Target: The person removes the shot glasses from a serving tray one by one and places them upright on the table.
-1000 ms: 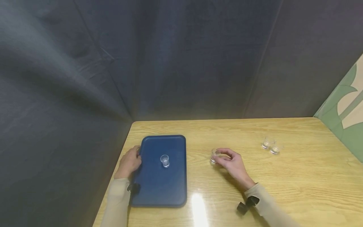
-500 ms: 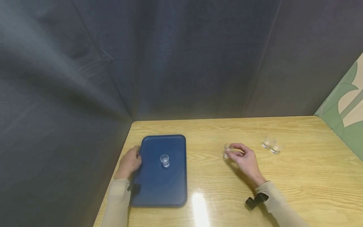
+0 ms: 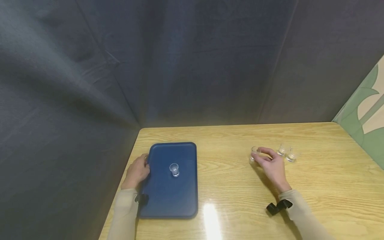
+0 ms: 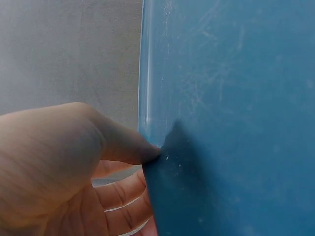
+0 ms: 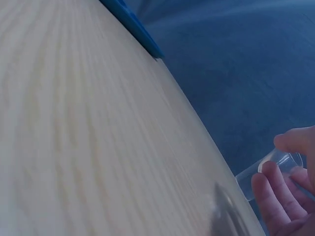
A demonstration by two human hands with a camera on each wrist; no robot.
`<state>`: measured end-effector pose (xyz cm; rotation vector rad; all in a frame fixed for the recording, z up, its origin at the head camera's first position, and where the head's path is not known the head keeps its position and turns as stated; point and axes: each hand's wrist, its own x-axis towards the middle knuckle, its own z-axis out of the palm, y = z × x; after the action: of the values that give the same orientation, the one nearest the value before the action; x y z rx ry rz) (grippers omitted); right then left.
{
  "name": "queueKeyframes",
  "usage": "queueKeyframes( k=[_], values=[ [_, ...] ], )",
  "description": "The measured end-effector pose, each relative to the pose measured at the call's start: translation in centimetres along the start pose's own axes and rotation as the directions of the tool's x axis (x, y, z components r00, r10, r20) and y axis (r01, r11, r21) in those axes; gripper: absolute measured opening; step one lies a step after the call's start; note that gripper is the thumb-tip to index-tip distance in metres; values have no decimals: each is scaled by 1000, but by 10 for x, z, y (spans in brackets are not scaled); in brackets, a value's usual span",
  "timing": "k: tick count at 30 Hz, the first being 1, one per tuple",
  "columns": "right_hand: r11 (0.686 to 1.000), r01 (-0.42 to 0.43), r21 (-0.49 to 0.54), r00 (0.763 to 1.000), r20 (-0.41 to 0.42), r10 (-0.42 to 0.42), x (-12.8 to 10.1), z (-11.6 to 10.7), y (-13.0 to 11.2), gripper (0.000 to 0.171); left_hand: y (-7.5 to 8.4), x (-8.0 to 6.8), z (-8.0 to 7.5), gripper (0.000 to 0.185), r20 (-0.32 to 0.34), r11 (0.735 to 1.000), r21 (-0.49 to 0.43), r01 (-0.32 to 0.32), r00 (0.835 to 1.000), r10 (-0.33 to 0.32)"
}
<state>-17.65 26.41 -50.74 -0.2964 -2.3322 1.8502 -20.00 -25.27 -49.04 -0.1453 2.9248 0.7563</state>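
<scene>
My left hand (image 3: 137, 171) holds the left edge of a blue tray (image 3: 168, 203). In the left wrist view the thumb lies over the tray's rim (image 4: 146, 93), with the other fingers curled under it. One small clear shot glass (image 3: 174, 170) stands upright near the middle of the tray. To the right, my right hand (image 3: 271, 166) pinches a second clear shot glass (image 3: 254, 155) between thumb and fingers. In the right wrist view this glass shows tilted, the fingers partly covering its side.
Two more clear shot glasses (image 3: 282, 150) stand side by side just beyond the right hand on the wooden table (image 3: 228, 206). A dark curtain (image 3: 210, 66) hangs behind and to the left. A green leaf-patterned panel (image 3: 370, 113) borders the right side.
My right hand has carried its shot glass to the right and slightly back, away from the tray and closer to the pair of glasses. The left hand and tray have stayed put.
</scene>
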Motion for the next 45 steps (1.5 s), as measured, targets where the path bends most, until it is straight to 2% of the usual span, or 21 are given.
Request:
queueKeyframes(
  k=[9, 15, 18, 22, 26, 31, 35, 39, 45],
  values=[
    [998, 6, -62, 989, -146, -15, 8, -15, 3, 51, 1, -1, 0, 54, 2, 1000, -1, 5, 1000, -5],
    [984, 26, -175, 966, -248, -69, 11, -23, 3, 50, 0, 0, 0, 54, 6, 1000, -3, 5, 1000, -5],
    [980, 6, -196, 958, -281, -62, 12, -27, 3, 51, 0, 0, 0, 55, 8, 1000, -7, 7, 1000, -7],
    [973, 38, -227, 941, -320, -112, 14, -30, 6, 49, 0, 0, 0, 55, 9, 1000, -7, 10, 1000, -10],
    [960, 77, -271, 930, -328, -167, 16, -32, 10, 50, 1, 0, 0, 54, 8, 1000, -3, 6, 1000, -6],
    [947, 62, -316, 918, -353, -178, 18, -36, 10, 52, 2, -2, 0, 53, 10, 1000, -7, 7, 1000, -7],
    [949, 64, -308, 913, -366, -180, 17, -39, 7, 52, 1, -3, -1, 53, 4, 1000, -2, 0, 1000, 0],
    [942, 58, -331, 916, -357, -182, 18, -42, 8, 52, 0, -3, -1, 53, 2, 1000, 3, -9, 1000, 9],
    [913, 8, -409, 933, -325, -154, 20, -45, 12, 56, 1, -2, 0, 53, 5, 1000, -3, -8, 1000, 8]
  ],
)
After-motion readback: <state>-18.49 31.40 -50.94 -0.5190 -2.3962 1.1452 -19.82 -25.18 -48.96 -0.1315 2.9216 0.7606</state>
